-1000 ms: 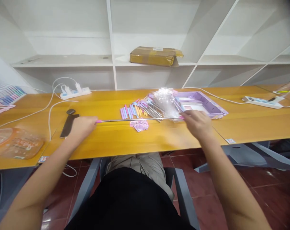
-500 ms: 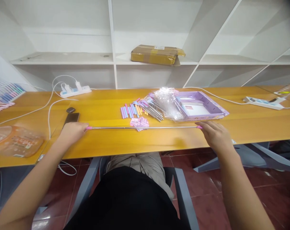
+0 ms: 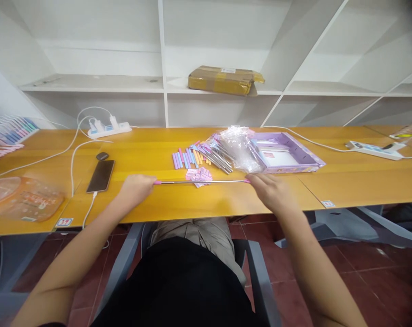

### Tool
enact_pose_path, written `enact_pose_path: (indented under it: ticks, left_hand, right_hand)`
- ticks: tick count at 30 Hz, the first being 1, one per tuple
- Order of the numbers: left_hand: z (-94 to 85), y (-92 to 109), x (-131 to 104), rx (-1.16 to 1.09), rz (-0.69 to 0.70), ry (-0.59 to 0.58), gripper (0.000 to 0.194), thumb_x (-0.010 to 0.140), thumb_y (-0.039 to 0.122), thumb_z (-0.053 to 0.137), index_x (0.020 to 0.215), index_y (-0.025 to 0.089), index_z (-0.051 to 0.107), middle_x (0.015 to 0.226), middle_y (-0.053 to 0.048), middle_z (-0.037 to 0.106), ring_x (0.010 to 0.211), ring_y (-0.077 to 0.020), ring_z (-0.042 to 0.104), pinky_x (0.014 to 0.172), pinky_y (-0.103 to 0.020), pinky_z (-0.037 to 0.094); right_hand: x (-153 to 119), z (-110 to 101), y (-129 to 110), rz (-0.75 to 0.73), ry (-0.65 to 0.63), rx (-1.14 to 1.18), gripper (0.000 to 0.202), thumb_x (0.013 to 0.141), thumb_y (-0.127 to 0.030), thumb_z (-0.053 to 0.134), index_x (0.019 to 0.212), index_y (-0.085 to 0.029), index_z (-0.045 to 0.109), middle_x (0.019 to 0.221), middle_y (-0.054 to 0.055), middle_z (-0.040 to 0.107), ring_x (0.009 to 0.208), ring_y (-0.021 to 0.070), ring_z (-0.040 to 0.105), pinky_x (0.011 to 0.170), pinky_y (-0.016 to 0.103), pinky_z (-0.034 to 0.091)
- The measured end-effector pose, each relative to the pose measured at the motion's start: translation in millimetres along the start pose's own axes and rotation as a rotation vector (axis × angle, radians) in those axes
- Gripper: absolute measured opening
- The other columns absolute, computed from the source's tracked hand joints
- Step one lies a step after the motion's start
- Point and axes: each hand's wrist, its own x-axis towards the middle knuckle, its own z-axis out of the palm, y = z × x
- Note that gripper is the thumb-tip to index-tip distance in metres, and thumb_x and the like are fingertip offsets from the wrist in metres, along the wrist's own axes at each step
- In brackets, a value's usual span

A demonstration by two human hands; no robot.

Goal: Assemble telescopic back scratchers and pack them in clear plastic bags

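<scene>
A thin telescopic metal rod (image 3: 202,182) with pink ends lies level just above the yellow table (image 3: 199,202). My left hand (image 3: 136,187) grips its left pink end and my right hand (image 3: 269,191) grips its right pink end. Behind the rod lies a small pink packet (image 3: 199,175). Further back are several pastel sticks (image 3: 187,158), a bundle of metal rods (image 3: 219,159) and clear plastic bags (image 3: 238,145).
A purple tray (image 3: 303,156) with cards sits at the right. A phone (image 3: 101,175) on a cable and a dark mouse (image 3: 101,156) lie at the left, with power strips (image 3: 108,129) (image 3: 374,149), an orange packet (image 3: 23,200) and a cardboard parcel (image 3: 224,80) on the shelf.
The rod has become shorter: both hands moved inward toward each other, after first stretching it out wide half a second ago.
</scene>
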Motion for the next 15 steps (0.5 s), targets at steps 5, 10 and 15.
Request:
enact_pose_path:
  ticks: [5,10,15]
  left_hand:
    - [-12.7,69,4,-0.100,0.039,0.004,0.050,0.119,0.039,0.043,0.113,0.014,0.086,0.099,-0.023,0.085,0.098,-0.0378,0.085,0.081,-0.042,0.060]
    - [-7.8,81,7,-0.104,0.086,-0.078,0.045,0.119,0.033,0.045,0.117,0.013,0.085,0.105,-0.024,0.086,0.105,-0.0399,0.086,0.084,-0.044,0.062]
    - [9.5,71,4,-0.102,0.107,-0.101,0.051,0.121,0.037,0.039,0.117,0.015,0.084,0.102,-0.023,0.086,0.107,-0.0394,0.086,0.084,-0.043,0.062]
  right_hand:
    - [45,25,-82,-0.111,-0.091,0.036,0.027,0.115,-0.010,0.050,0.125,-0.015,0.075,0.111,0.013,0.083,0.092,0.0249,0.070,0.088,0.036,0.051]
    - [59,44,-137,-0.061,-0.216,0.114,0.025,0.116,-0.011,0.049,0.118,-0.015,0.074,0.098,0.012,0.077,0.086,0.0250,0.066,0.080,0.037,0.046]
    - [62,46,-139,-0.079,-0.262,0.150,0.026,0.122,-0.026,0.052,0.120,-0.015,0.075,0.097,0.011,0.078,0.088,0.0246,0.068,0.081,0.037,0.044]
